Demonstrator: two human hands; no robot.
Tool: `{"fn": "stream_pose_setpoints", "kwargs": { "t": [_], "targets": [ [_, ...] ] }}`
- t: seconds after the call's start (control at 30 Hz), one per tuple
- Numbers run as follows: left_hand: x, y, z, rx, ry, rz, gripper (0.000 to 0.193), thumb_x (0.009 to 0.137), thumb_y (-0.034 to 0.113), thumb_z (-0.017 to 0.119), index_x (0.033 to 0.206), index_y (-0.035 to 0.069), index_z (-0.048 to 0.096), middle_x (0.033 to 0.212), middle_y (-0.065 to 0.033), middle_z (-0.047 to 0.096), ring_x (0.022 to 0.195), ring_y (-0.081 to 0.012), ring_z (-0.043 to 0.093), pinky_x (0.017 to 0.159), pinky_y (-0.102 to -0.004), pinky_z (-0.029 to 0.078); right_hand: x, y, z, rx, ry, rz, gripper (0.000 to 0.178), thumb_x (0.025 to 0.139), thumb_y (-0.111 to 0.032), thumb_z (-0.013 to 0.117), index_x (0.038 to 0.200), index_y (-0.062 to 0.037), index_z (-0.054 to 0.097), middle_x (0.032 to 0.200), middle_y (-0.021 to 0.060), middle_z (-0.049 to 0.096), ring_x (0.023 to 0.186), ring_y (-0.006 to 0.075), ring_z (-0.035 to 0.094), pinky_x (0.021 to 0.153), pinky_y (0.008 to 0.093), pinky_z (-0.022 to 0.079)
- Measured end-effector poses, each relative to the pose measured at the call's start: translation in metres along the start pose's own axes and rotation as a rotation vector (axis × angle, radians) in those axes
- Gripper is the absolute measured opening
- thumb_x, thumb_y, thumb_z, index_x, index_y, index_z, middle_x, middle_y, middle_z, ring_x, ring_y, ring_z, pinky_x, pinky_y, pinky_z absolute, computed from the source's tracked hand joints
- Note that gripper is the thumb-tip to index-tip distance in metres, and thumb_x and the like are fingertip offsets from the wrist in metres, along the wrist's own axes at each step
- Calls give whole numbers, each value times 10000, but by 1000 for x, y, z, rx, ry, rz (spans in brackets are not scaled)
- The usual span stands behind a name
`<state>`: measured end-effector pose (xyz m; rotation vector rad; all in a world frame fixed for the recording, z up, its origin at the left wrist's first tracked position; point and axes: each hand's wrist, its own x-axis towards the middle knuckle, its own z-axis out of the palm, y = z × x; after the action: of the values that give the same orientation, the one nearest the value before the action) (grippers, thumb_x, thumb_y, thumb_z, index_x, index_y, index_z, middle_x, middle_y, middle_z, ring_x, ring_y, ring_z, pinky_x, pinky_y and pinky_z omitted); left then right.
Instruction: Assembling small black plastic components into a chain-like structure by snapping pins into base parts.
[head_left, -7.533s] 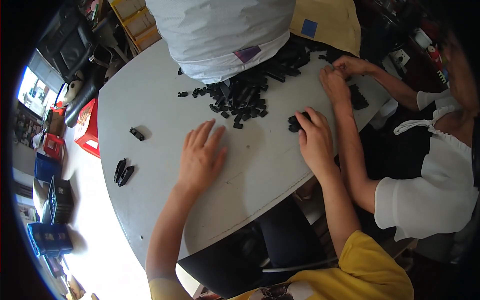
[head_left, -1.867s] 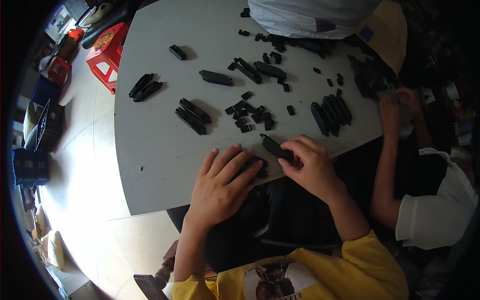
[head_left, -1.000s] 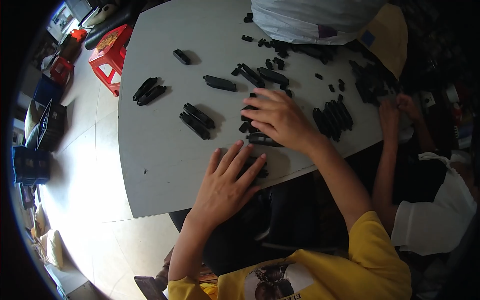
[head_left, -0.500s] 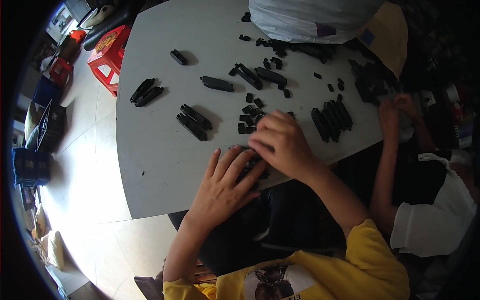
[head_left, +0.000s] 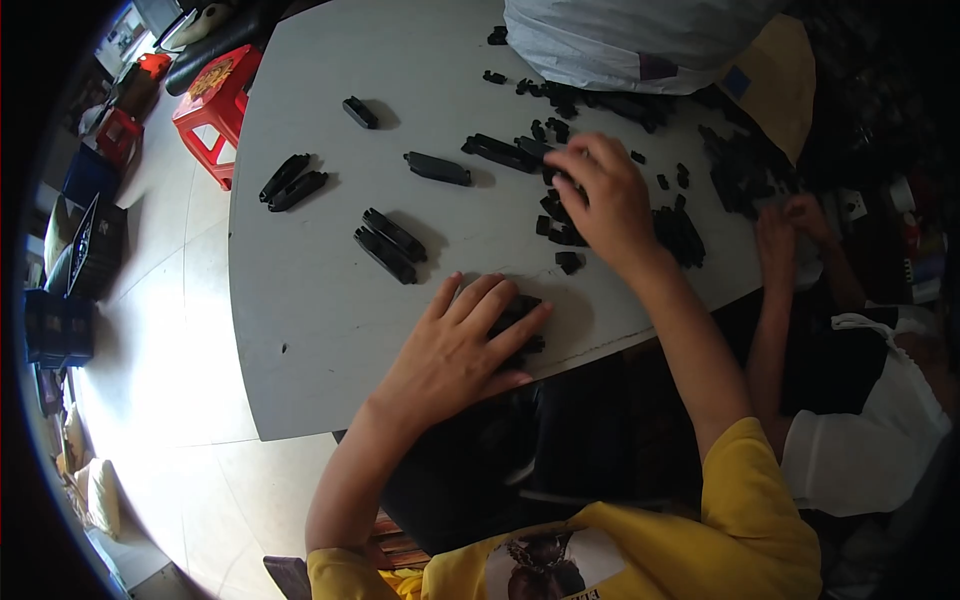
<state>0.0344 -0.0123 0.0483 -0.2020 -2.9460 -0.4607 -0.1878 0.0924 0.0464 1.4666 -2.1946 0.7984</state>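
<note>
My left hand (head_left: 462, 335) rests over black plastic parts (head_left: 528, 340) at the table's near edge. Its fingers are bent around and over one part, and most of that part is hidden beneath them. Farther off and to the right, my right hand (head_left: 608, 205) is over a cluster of small black pieces (head_left: 560, 232). Its thumb and forefinger are apart, with nothing visible between them. Just left of its fingertips lies a long black part (head_left: 500, 152), next to another long part (head_left: 533, 148). One small black piece (head_left: 568, 262) sits nearer me, below that hand.
Several long black parts (head_left: 385, 255) lie in groups on the grey table (head_left: 320, 300). A white sack (head_left: 630, 50) stands at the far side among more small pieces. On the right, a co-worker's hands (head_left: 780, 225) are beside a dark heap. A red stool (head_left: 215, 105) stands left.
My right hand has moved from beside my left hand, away and to the right. The small pieces have shifted right, and the long parts near them have turned. My left hand has stayed in place.
</note>
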Motion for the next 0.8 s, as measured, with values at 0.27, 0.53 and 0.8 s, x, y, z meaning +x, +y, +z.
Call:
{"fn": "stream_pose_setpoints", "kwargs": {
  "t": [0.27,0.53,0.8],
  "targets": [
    [-2,-2,-9,28,32,38,759,792,572,598,1428,200,419,1398,-115,427,1347,-294,371,1105,-530,288,28,21,13,-151,-102,36,192,763,-56,718,952,-32,692,872,113,637,834,293,625,750,368,506],
    [-28,60,15,-158,228,-347,838,734,281,766,1446,76,374,1501,-258,273,1388,-442,275,1077,-569,294,-39,-58,-31,271,-347,128,130,764,-62,721,887,-28,693,793,104,632,692,248,644,612,332,514],
    [-10,54,30,-3,187,-445,736,806,217,675,1457,87,356,1505,-248,269,1399,-435,250,1093,-585,244,-59,-67,-21,356,-280,176,131,765,-6,702,893,4,675,794,124,629,659,273,637,594,341,505]
  ]
}}
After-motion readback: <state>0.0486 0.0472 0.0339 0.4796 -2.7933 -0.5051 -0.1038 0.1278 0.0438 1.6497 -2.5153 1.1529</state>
